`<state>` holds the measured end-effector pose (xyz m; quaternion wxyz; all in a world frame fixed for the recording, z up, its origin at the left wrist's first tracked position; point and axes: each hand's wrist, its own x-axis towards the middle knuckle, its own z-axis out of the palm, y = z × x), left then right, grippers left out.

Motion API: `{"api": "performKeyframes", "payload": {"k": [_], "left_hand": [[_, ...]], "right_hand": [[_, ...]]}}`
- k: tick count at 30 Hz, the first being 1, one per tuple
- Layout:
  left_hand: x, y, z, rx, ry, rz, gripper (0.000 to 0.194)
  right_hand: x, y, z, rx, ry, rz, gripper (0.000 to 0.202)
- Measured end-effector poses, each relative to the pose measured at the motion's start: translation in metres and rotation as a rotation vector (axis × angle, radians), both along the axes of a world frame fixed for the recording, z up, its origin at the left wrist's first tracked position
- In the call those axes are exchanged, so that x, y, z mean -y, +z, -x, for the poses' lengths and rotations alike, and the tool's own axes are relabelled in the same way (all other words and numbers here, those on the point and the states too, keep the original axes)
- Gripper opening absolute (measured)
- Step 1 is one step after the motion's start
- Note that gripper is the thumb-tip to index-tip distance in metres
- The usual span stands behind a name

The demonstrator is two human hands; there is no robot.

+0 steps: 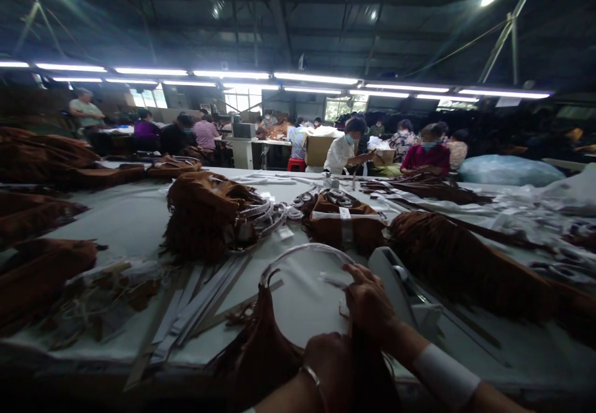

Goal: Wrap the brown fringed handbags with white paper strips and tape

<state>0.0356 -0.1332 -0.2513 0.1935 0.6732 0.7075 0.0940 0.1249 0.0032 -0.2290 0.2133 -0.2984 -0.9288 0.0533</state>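
Observation:
A brown bag point(267, 351) with fringe stands at the near edge of the table, its curved handle point(305, 246) wrapped in clear plastic and arching upward. My right hand point(367, 298) has its fingers closed at the right end of the handle, where a small metal fitting shows. Lower down, my left hand point(328, 360), with a bracelet at the wrist, is against the bag's right side; its fingers are hidden behind the back of the hand. A white band circles my right wrist.
Brown fringed bags point(205, 211) lie across the table point(135, 214), with another bundle point(347, 220) in the middle and more at right. Flat strips point(205, 301) and small wrapped pieces point(105, 301) lie left. A grey-white device point(395, 282) stands beside my right hand. People sit beyond.

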Motion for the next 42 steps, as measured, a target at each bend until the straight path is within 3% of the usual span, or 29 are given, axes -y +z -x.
{"api": "performKeyframes", "payload": {"k": [3, 7, 12, 16, 23, 29, 34, 37, 39, 42], "left_hand": [[0.006, 0.009, 0.006, -0.003, -0.086, -0.011, 0.033], [0.012, 0.015, 0.010, 0.076, 0.004, 0.019, 0.029], [0.013, 0.011, 0.007, 0.108, 0.015, -0.023, 0.028], [0.013, 0.008, 0.006, 0.120, 0.069, 0.000, 0.028], [0.024, 0.014, 0.011, 0.134, 0.080, -0.077, 0.034], [0.033, 0.022, 0.021, 0.082, 0.056, -0.063, 0.047], [0.007, 0.028, 0.028, 0.058, 0.005, -0.039, 0.046], [-0.023, 0.026, 0.040, 0.030, 0.069, 0.077, 0.045], [-0.041, 0.022, 0.051, 0.002, 0.115, 0.120, 0.041], [-0.056, 0.014, 0.064, -0.025, 0.118, 0.122, 0.036]], "right_hand": [[-0.017, -0.009, -0.009, -0.145, 0.030, 0.141, 0.026], [-0.037, -0.013, -0.033, -0.336, 0.105, 0.530, 0.029], [-0.041, -0.015, -0.057, -0.480, -0.186, 0.811, 0.065], [-0.019, -0.029, -0.051, -0.473, 0.003, 1.109, 0.065], [-0.004, -0.046, -0.042, -0.483, 0.238, 1.379, 0.076], [-0.003, -0.038, -0.075, -0.314, 0.323, 1.329, 0.081], [-0.010, -0.016, -0.080, -0.280, 0.244, 1.206, 0.065], [-0.028, -0.020, -0.076, -0.161, -0.029, 0.923, 0.052], [-0.037, -0.031, -0.075, -0.058, -0.240, 0.627, 0.049], [-0.027, -0.042, -0.071, -0.019, -0.296, 0.169, 0.049]]}}
